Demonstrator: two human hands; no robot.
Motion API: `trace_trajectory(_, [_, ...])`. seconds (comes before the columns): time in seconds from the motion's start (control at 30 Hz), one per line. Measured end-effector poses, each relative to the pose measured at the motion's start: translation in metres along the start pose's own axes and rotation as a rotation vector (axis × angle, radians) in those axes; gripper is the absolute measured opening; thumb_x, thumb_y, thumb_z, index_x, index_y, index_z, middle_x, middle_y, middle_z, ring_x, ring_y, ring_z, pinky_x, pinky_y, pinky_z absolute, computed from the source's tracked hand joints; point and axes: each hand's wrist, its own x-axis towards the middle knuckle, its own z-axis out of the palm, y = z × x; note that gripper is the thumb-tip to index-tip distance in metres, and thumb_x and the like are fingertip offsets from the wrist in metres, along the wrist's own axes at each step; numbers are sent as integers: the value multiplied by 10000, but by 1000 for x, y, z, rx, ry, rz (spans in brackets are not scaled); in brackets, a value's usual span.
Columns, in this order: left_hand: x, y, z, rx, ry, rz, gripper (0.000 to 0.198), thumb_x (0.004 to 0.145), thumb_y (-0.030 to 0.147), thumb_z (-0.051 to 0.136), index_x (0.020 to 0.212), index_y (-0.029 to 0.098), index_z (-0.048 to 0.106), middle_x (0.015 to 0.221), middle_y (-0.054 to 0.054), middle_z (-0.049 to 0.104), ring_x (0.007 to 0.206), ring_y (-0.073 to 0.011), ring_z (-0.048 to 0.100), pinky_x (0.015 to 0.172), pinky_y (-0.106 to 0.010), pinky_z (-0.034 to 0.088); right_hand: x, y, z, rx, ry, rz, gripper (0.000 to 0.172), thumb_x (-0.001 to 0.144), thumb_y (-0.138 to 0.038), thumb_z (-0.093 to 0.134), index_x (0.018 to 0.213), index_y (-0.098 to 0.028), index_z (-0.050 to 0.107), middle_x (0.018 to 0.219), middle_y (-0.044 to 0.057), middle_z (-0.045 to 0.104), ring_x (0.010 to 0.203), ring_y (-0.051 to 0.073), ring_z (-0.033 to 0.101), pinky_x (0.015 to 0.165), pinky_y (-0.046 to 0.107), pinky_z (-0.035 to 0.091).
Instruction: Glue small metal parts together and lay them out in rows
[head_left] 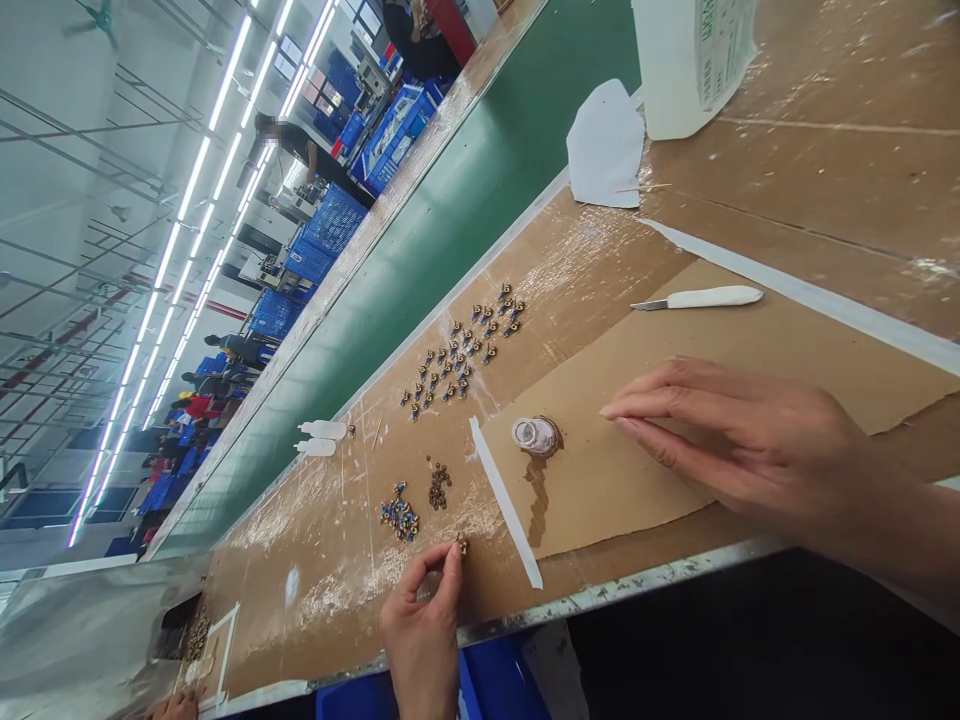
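Note:
Near the table's front edge, my left hand [424,625] pinches a small gold-and-dark piece [463,544] between thumb and forefinger. My right hand [720,430] hovers over a brown cardboard sheet [600,480], its fingers pressed together; anything held there is too small to make out. Left of those fingertips stands a small clear container [534,434] with whitish contents, beside a wet streak on the cardboard. A pile of small blue-and-gold pieces [400,515] and a cluster of little brown pieces [439,485] lie beyond my left hand. More blue-and-gold pieces [465,345] are spread out farther back.
A white-handled knife [712,298] lies on the cardboard. Behind it are a white paper piece [606,145] and a large whitish jug [686,65]. Two small white bottles [321,438] lie near the green divider [480,190]. Another person's hand [176,706] shows at lower left.

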Motion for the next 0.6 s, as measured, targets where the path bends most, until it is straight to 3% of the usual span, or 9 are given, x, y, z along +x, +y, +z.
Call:
trace_trajectory(0.37, [10,3,-10,106,-99,40,289,632,545,700,682,261,724,737,-20,700,721,-217,641,745,-336,505,2,1,-2,24,24,-26,206,840,-48,557,996,-177,597,871,27,636,823,134,595,762,263,488])
trace_trajectory(0.47, [1,0,-11,-47,-10,-33,342,596,552,738,707,229,733,773,-24,721,779,-192,658,787,-272,507,2,0,-2,18,72,-62,250,834,-32,560,1039,-172,595,897,35,635,834,128,585,772,253,484])
trace_trajectory(0.6, [-22,2,0,-463,108,-170,356,480,487,841,685,216,734,676,-2,727,627,-112,667,651,-137,521,-5,-21,11,174,6,-64,290,834,-25,559,1086,-163,592,930,46,622,853,116,577,780,226,477])
